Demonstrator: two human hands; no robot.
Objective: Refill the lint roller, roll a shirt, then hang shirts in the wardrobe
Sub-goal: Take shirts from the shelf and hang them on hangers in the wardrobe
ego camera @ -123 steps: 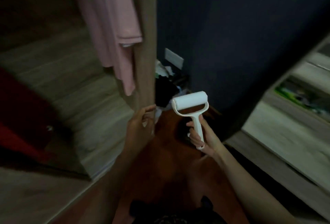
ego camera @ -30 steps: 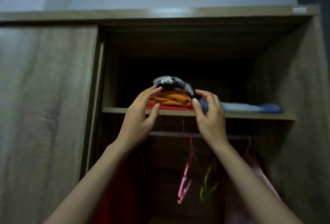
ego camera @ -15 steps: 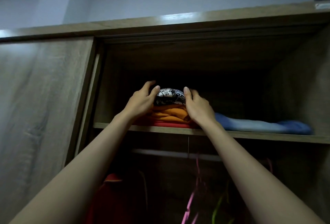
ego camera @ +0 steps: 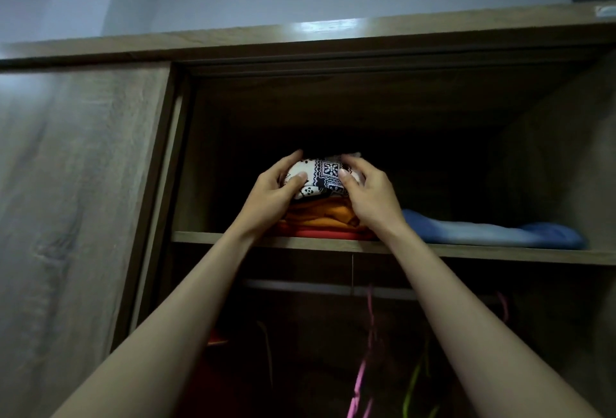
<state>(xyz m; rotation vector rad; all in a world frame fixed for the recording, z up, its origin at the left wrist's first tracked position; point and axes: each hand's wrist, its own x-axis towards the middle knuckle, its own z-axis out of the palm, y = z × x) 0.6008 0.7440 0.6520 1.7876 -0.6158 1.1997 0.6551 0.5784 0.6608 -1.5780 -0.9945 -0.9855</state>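
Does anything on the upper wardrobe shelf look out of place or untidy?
Nothing looks spilled or damaged. Only the black-and-white patterned bundle stands out: it sits as a rounded lump on the flat folded orange garment, gripped by the left hand and the right hand.

- the far side of the patterned cloth (ego camera: pixel 321 177), gripped between the left hand (ego camera: pixel 271 192) and right hand (ego camera: pixel 375 199), is lost in darkness behind the grip.
- under the grip, both wrists partly cover the orange pile (ego camera: pixel 320 217).
- right of the grip, the blue garment (ego camera: pixel 483 234) has one end behind the right wrist.
- well below, the pink hanger (ego camera: pixel 361 374) and green hanger (ego camera: pixel 411 387) are cut by the bottom edge.
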